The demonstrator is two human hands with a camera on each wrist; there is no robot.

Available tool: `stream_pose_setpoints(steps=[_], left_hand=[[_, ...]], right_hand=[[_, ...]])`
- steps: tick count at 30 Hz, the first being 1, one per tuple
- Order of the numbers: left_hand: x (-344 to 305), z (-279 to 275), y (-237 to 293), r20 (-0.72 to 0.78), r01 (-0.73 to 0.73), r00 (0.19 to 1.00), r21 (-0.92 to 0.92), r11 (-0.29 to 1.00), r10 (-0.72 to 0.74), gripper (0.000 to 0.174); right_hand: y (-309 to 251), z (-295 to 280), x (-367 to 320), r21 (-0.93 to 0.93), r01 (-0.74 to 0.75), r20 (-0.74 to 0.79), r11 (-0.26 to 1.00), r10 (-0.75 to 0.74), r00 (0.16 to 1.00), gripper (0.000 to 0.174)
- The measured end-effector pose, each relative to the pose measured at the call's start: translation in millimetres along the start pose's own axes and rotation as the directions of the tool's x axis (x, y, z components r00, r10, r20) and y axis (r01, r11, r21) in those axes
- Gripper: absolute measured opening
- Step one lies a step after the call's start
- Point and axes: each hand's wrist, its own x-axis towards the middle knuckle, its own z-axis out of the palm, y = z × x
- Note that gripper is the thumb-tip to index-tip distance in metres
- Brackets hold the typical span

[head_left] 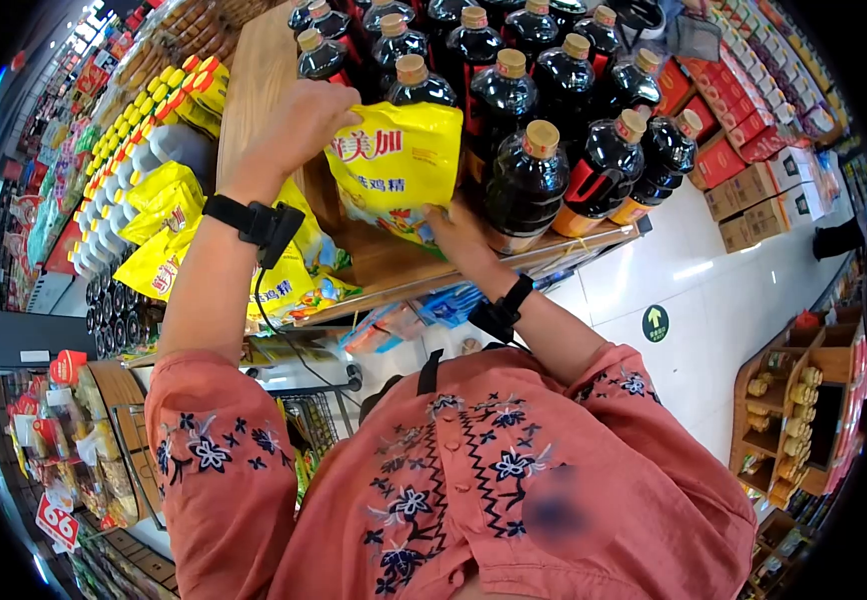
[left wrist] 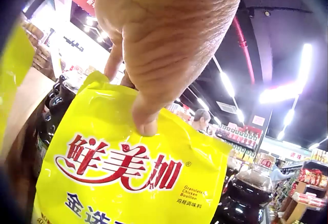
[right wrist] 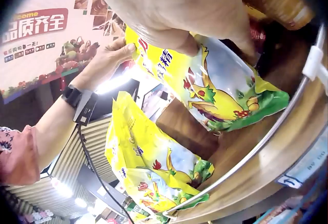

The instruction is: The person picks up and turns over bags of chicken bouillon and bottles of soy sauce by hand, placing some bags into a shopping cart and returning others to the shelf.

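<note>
A yellow bag of granulated chicken bouillon (head_left: pixel 406 160) stands upright at the wooden shelf's front, beside dark bottles. My left hand (head_left: pixel 299 128) pinches its top corner; in the left wrist view the thumb (left wrist: pixel 145 119) presses on the front, with some fingers hidden behind. Low on the bag's other side, my right hand (head_left: pixel 464 240) grips it, thumb on the printed face. The right wrist view shows the bag's bottom end (right wrist: pixel 241 101), with a cartoon chicken, close over the wood. More yellow bouillon bags (right wrist: pixel 154 167) stand to the left, beneath my left forearm.
Several dark, gold-capped bottles (head_left: pixel 526 185) crowd the shelf (head_left: pixel 254 90) behind and right of the bag. A thin metal rail (right wrist: pixel 261 137) runs along its front edge. White-capped grey bottles (head_left: pixel 144 160) line up farther left. Tiled floor (head_left: pixel 694 270) lies to the right.
</note>
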Motion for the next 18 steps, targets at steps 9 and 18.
stream_pose_setpoints(steps=[9,18], left_hand=[[-19,-1,-31,-0.089,0.057,0.995,0.107,0.993,-0.048,0.013],[-15,-3,-42,-0.089,0.081,0.993,0.115,0.99,-0.071,0.011]], right_hand=[[19,21,26,-0.38,0.141,0.017,0.914,-0.145,0.989,0.04],[17,27,35,-0.455,0.144,-0.01,0.879,-0.167,0.986,0.03]])
